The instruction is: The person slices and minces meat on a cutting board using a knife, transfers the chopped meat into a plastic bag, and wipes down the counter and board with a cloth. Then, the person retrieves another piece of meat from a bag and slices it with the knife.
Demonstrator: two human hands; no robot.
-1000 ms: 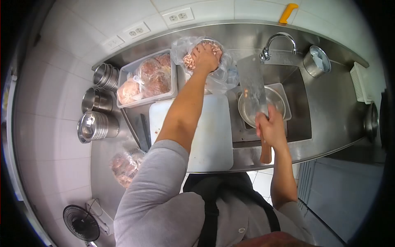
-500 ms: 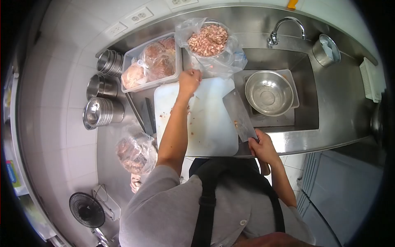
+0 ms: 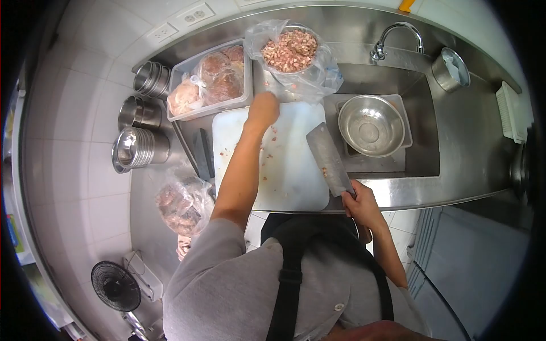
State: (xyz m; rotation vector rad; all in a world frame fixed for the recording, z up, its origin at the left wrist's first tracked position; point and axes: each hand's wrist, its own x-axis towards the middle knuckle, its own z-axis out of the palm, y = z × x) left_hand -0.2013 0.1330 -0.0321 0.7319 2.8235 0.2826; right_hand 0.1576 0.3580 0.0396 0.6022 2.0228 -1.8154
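My right hand (image 3: 364,206) is wrapped round the handle of a cleaver (image 3: 329,159) at the board's right edge. Its broad blade points away from me and has a few meat scraps stuck on it. My left hand (image 3: 264,110) is closed over the far edge of the white cutting board (image 3: 296,165); its fingertips are hidden, so anything in them cannot be made out. Small meat bits are scattered on the board. Just beyond that hand stands a plastic-lined bowl of diced meat (image 3: 290,51), with a few loose pieces on the steel beside it.
A clear tub (image 3: 211,106) of bagged meat stands back left, near stacked steel containers (image 3: 142,149). Another bag of meat (image 3: 183,206) and a dark flat bar (image 3: 202,154) lie left of the board. At right, a steel bowl (image 3: 371,126) sits in the sink (image 3: 424,142) under a faucet (image 3: 398,28).
My left hand has curled in more at the board's far edge. The cleaver's blade has turned slightly and its tip has dropped a little towards me. The view has shifted slightly.
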